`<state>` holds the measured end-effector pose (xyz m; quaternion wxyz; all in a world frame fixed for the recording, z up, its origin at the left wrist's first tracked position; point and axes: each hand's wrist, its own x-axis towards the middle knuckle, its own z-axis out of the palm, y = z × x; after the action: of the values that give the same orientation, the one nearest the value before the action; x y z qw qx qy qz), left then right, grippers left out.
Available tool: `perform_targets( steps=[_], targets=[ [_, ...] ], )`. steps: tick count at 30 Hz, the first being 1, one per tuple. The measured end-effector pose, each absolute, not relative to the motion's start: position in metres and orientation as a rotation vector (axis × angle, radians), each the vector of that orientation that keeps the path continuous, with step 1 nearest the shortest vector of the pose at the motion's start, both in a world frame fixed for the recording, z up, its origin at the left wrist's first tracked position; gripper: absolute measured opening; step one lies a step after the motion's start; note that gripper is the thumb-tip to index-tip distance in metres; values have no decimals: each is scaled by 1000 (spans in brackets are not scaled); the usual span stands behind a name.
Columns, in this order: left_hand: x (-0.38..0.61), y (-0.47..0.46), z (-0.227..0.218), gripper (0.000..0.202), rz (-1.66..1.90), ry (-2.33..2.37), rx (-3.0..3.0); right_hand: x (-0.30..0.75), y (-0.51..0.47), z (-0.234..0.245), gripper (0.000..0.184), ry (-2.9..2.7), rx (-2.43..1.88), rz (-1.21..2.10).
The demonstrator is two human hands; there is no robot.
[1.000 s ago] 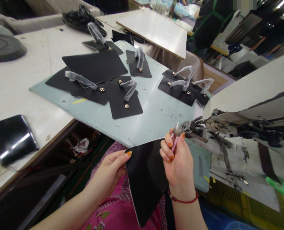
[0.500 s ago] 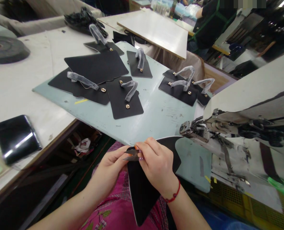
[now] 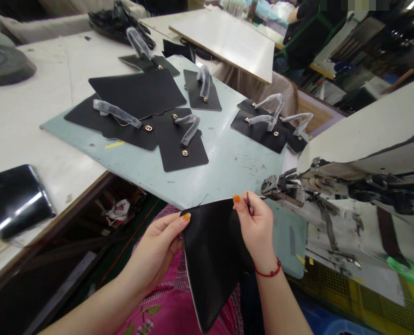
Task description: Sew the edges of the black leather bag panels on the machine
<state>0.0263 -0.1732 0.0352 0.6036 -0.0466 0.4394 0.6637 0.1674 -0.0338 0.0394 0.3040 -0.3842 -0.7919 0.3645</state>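
Note:
Over my lap I hold a black leather panel (image 3: 210, 253) by its top edge. My left hand (image 3: 160, 246) pinches its upper left corner with thumb on top. My right hand (image 3: 256, 228) grips the upper right corner and also keeps small thread snips (image 3: 249, 204) tucked in its fingers, only the dark tip showing. A loose thread sticks up from the panel's top edge. The sewing machine head (image 3: 290, 188) is just right of my right hand.
The pale green worktop (image 3: 224, 163) carries several black leather panels (image 3: 137, 93) with wrapped handles (image 3: 189, 128) and gold fittings. A black pouch (image 3: 13, 197) lies on the white table at left. A person in black works at the far right (image 3: 301, 32).
My right hand has moved the snips from the panel's left corner to its right corner. The panel has turned to face me more fully, and my hands now stand apart.

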Motion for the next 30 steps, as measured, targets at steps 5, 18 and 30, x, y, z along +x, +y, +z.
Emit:
perform_targets(
  steps=[5,18,30],
  targets=[
    [25,-172,37,16,1536,1032,-111,179,-33,40,28,-2261,-946,1058],
    [24,-168,41,21,1560,994,-135,149,-24,70,22,-2692,-613,815],
    [18,-163,40,16,1510,839,-259,145,-18,66,23,-2683,-665,889]
  ],
)
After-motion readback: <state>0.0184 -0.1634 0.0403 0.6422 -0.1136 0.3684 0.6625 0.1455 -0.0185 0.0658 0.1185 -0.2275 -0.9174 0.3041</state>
